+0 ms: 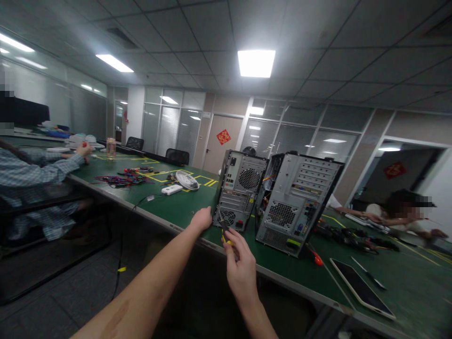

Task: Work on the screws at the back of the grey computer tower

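A computer case (236,188) stands upright on the green table with its back panel, vents and ports towards me. My left hand (202,219) is closed against the lower left edge of this case, its fingers mostly hidden. My right hand (240,261) is closed around a screwdriver (225,230) with a black and yellow handle. The screwdriver's thin shaft points up at the lower back panel, near the power supply fan (227,217); whether its tip sits in a screw is too small to tell. Close on the right stands a second computer case (293,202).
On the green table (187,207) lie tangled wires (123,179), a white oval basket (187,180) and a white device (172,189) at left. A tablet (362,287), a pen-like tool (369,273), a red-handled tool (318,259) and black cables (353,238) lie right. People sit at both sides.
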`<control>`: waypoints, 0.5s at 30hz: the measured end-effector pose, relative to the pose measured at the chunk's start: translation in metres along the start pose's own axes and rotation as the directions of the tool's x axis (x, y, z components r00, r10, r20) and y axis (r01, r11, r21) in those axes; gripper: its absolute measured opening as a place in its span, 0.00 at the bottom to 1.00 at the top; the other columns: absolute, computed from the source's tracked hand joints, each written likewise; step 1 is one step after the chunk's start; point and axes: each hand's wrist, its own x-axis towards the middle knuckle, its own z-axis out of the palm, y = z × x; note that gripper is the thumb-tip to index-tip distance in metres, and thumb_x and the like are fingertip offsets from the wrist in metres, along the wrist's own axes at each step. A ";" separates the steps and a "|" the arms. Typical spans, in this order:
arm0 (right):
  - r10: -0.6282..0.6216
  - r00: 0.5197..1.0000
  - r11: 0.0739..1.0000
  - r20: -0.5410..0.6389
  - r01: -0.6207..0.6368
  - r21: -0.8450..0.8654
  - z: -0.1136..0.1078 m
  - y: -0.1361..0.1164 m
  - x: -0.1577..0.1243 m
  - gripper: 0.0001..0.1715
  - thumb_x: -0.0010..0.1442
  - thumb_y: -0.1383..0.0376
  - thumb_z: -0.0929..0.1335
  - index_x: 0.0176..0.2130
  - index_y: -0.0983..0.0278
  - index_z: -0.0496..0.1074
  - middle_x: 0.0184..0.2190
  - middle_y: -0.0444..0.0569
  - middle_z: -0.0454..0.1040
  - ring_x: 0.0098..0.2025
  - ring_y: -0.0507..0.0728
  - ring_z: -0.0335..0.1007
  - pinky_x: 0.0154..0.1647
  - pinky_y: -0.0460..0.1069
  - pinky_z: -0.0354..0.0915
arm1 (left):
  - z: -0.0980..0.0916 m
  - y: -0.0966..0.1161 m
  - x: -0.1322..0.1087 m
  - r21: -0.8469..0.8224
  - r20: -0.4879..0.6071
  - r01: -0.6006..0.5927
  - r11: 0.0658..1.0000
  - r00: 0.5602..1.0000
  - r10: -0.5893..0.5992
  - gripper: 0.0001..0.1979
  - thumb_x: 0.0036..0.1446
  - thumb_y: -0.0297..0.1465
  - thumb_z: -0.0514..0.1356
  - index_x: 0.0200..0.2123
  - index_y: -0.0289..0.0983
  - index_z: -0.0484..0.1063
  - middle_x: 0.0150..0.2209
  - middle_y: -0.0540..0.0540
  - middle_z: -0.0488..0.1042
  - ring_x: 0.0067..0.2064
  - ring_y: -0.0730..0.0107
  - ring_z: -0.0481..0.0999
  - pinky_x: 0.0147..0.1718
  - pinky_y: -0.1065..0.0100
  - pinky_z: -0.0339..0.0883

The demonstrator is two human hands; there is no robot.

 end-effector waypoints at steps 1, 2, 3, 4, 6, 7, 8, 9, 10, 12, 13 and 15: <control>0.000 1.000 1.000 -0.001 0.000 0.003 0.000 0.000 0.000 0.17 0.70 0.61 0.64 0.54 0.59 0.76 0.60 0.55 0.71 0.62 0.62 0.68 0.61 0.58 0.67 | 0.000 0.000 0.000 -0.001 -0.002 -0.002 1.000 1.000 0.002 0.13 0.65 0.26 0.49 0.48 0.35 0.70 0.45 0.35 0.80 0.47 0.57 0.81 0.45 0.63 0.71; -0.002 1.000 1.000 -0.002 0.002 0.004 0.000 -0.001 0.000 0.17 0.70 0.61 0.64 0.54 0.59 0.76 0.60 0.55 0.71 0.61 0.62 0.68 0.61 0.58 0.67 | 0.000 0.000 0.000 -0.003 -0.004 -0.005 1.000 1.000 0.005 0.13 0.65 0.26 0.49 0.48 0.35 0.70 0.45 0.35 0.80 0.47 0.56 0.81 0.46 0.62 0.71; -0.005 1.000 1.000 -0.002 0.005 0.003 0.000 -0.001 -0.001 0.17 0.70 0.61 0.64 0.54 0.59 0.77 0.60 0.55 0.71 0.61 0.62 0.69 0.61 0.58 0.67 | 0.000 -0.001 0.000 -0.003 -0.007 -0.010 1.000 1.000 0.010 0.13 0.65 0.26 0.49 0.48 0.35 0.70 0.45 0.35 0.80 0.47 0.56 0.81 0.46 0.62 0.71; -0.009 1.000 1.000 -0.002 0.009 -0.001 0.000 -0.002 -0.001 0.17 0.69 0.61 0.64 0.54 0.59 0.77 0.60 0.55 0.71 0.61 0.62 0.69 0.61 0.58 0.67 | 0.000 -0.001 0.000 -0.003 -0.011 -0.014 1.000 1.000 0.014 0.13 0.65 0.25 0.49 0.48 0.35 0.70 0.45 0.35 0.80 0.47 0.56 0.81 0.46 0.62 0.71; -0.017 1.000 1.000 0.000 0.017 -0.011 0.000 -0.003 0.000 0.17 0.69 0.62 0.64 0.54 0.59 0.77 0.60 0.55 0.72 0.61 0.62 0.69 0.62 0.59 0.67 | 0.001 -0.001 0.001 0.000 -0.013 -0.014 1.000 1.000 0.014 0.13 0.65 0.26 0.49 0.48 0.35 0.70 0.45 0.35 0.79 0.47 0.56 0.81 0.46 0.62 0.71; -0.021 1.000 1.000 0.001 0.021 -0.017 0.000 -0.004 0.000 0.18 0.69 0.62 0.64 0.54 0.59 0.77 0.59 0.55 0.72 0.61 0.62 0.69 0.62 0.59 0.67 | 0.001 -0.001 0.001 0.000 -0.010 -0.011 1.000 1.000 0.011 0.13 0.65 0.26 0.49 0.48 0.35 0.70 0.46 0.35 0.79 0.47 0.56 0.81 0.46 0.62 0.70; -0.026 1.000 0.999 0.002 0.026 -0.022 0.000 -0.005 0.000 0.18 0.69 0.62 0.64 0.54 0.59 0.77 0.59 0.55 0.72 0.61 0.62 0.69 0.62 0.59 0.67 | 0.001 -0.001 0.001 0.001 -0.006 -0.007 1.000 1.000 0.007 0.13 0.65 0.26 0.49 0.48 0.35 0.70 0.46 0.35 0.79 0.48 0.56 0.81 0.47 0.62 0.70; -0.031 1.000 0.999 0.001 0.031 -0.027 0.000 -0.005 0.000 0.18 0.69 0.63 0.64 0.54 0.59 0.77 0.59 0.55 0.72 0.61 0.63 0.69 0.61 0.59 0.67 | 0.001 -0.001 0.001 0.000 0.000 -0.004 1.000 1.000 0.004 0.13 0.66 0.26 0.49 0.48 0.35 0.70 0.46 0.35 0.79 0.48 0.57 0.81 0.47 0.63 0.70; -0.035 0.999 0.999 0.002 0.035 -0.031 0.000 -0.006 0.000 0.18 0.69 0.63 0.64 0.54 0.59 0.77 0.59 0.55 0.73 0.60 0.63 0.70 0.61 0.59 0.67 | 0.001 -0.001 0.001 0.000 0.004 -0.002 1.000 1.000 0.002 0.13 0.66 0.26 0.49 0.49 0.35 0.70 0.46 0.35 0.79 0.48 0.57 0.81 0.47 0.63 0.70; -0.042 0.999 0.998 0.005 0.043 -0.041 0.000 -0.006 -0.001 0.18 0.69 0.63 0.64 0.54 0.59 0.78 0.59 0.55 0.73 0.60 0.63 0.70 0.61 0.59 0.68 | 0.001 -0.001 0.001 0.002 0.004 -0.001 1.000 1.000 0.001 0.13 0.66 0.26 0.49 0.49 0.35 0.70 0.46 0.35 0.79 0.48 0.58 0.80 0.48 0.63 0.70; -0.045 0.999 0.998 0.007 0.046 -0.046 0.000 -0.007 -0.001 0.18 0.69 0.63 0.65 0.54 0.59 0.78 0.59 0.55 0.73 0.60 0.63 0.70 0.61 0.59 0.68 | 0.001 -0.001 0.001 0.004 0.004 -0.002 1.000 1.000 0.002 0.13 0.66 0.26 0.49 0.49 0.35 0.70 0.46 0.35 0.79 0.48 0.58 0.80 0.47 0.63 0.70; -0.048 0.999 0.998 0.009 0.048 -0.051 0.001 -0.006 -0.002 0.18 0.68 0.63 0.65 0.54 0.58 0.78 0.59 0.54 0.73 0.61 0.63 0.70 0.62 0.59 0.68 | 0.000 0.000 0.000 0.007 0.005 -0.002 1.000 1.000 0.002 0.13 0.66 0.26 0.49 0.48 0.35 0.70 0.46 0.35 0.79 0.47 0.58 0.81 0.47 0.63 0.70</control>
